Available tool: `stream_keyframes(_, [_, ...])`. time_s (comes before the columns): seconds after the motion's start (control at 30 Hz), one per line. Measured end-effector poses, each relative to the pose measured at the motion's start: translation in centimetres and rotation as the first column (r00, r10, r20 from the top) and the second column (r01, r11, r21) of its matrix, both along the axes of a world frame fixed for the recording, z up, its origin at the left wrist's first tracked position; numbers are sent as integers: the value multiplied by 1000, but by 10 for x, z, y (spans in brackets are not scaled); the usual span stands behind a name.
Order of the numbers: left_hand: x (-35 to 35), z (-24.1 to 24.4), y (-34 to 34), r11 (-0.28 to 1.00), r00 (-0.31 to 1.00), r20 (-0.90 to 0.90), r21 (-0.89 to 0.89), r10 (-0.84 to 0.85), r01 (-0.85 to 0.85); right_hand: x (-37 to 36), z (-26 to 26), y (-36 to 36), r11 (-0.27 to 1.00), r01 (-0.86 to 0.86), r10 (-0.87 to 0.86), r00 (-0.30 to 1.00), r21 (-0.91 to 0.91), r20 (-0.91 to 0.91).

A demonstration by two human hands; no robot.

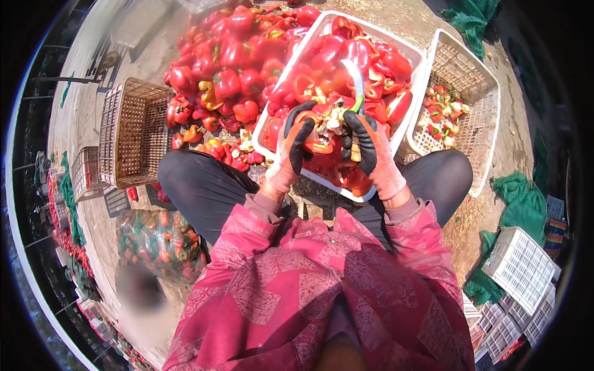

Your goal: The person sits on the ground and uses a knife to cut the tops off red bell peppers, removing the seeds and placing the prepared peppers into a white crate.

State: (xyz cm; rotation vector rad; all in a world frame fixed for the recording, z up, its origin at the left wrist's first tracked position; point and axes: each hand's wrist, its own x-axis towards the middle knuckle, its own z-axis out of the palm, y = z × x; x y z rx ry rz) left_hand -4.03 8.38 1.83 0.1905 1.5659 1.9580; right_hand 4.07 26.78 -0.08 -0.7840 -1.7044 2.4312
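Both hands wear pink gloves with black palms and fingers, over a white plastic crate heaped with cut red bell peppers. My left hand grips an opened red bell pepper. My right hand holds a curved knife by its wooden handle; the blade points away from me. The fingers of that hand are also at the pepper's pale seedy core and green stem, between the two hands. Whether the core is fully detached cannot be told.
Whole red peppers lie piled left of the crate. A perforated crate at the right holds cores and scraps. Another crate stands at the left, near a mesh sack of peppers. White crates are stacked lower right.
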Motion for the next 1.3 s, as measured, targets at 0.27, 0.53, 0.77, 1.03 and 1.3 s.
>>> stream_keyframes(0.27, [-3,5,9,999,996,-82,22,-43,45,25,22,65,746,19,-155,977,-665,-146])
stream_keyframes(0.53, [-18,-27,73,979,927,-317,-30,-203,204,67,64,169,735,614,-628,776,288,-51])
stream_keyframes(0.77, [26,-18,116,805,442,-702,-587,-558,85,45,65,155,766,609,-614,788,206,-50])
stream_keyframes(1.03, [17,-40,136,678,534,-515,-717,-671,162,87,73,214,273,179,-571,821,945,10])
stream_keyframes(1.3, [-9,-13,112,869,774,-521,-489,-360,75,76,65,69,500,-34,-87,992,865,89])
